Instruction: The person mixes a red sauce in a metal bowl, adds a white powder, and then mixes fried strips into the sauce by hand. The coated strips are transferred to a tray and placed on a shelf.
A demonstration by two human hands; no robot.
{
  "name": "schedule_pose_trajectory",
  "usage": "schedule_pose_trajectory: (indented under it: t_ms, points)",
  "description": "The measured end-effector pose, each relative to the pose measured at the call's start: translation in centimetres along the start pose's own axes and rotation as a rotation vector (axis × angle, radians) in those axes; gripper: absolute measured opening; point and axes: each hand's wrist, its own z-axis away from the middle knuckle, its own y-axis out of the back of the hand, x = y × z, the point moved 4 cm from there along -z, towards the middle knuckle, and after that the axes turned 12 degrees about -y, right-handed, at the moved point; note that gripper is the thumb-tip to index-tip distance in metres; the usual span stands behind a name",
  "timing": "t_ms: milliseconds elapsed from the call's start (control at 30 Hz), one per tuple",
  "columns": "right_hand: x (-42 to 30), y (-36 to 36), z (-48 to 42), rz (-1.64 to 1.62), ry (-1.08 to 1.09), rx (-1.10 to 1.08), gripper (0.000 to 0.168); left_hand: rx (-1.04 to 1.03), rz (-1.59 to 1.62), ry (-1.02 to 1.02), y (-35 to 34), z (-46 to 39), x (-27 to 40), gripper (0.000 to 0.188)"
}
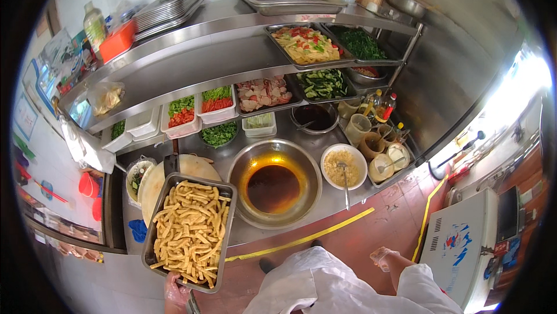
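My left hand, in a clear plastic glove, grips the near edge of a metal tray. Golden fried-looking strips fill the tray, which overlaps a round chopping board. A cleaver lies on that board, partly hidden. To the right of the tray stands a wide metal basin with dark brown liquid in it. My right hand, also gloved, hangs over the floor beside my white coat, with no object seen in it.
A white bowl of minced garlic-like food with a spoon stands right of the basin. Seasoning jars and bottles crowd a tray beyond. Behind, shelves hold trays of cut vegetables and sliced meat. A white cabinet stands at right.
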Motion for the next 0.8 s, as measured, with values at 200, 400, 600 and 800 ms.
schedule_pose_trajectory:
  t_ms: [200, 400, 600, 800]
  points:
    - [-2.2, 4.8, -5.7, 0.355, 0.3, 0.28, 0.015, 0.066, -0.367, 0.046, -9.7, 1.3, 5.0, 0.02]
    - [2.2, 3.9, -10.9, -1.056, -0.025, -0.075, 0.014, 0.01, -0.747, 0.069, -23.0, -1.1, 9.1, 0.017]
    - [9.0, -4.1, -12.3, -1.174, -0.21, -0.313, 0.027, 0.009, -1.272, 0.011, -32.8, -4.7, 12.6, 0.015]
    - [12.4, -8.3, -15.5, -1.493, -0.244, -0.468, 0.034, -0.247, -2.26, -0.257, -47.0, -1.9, 12.4, 0.046]
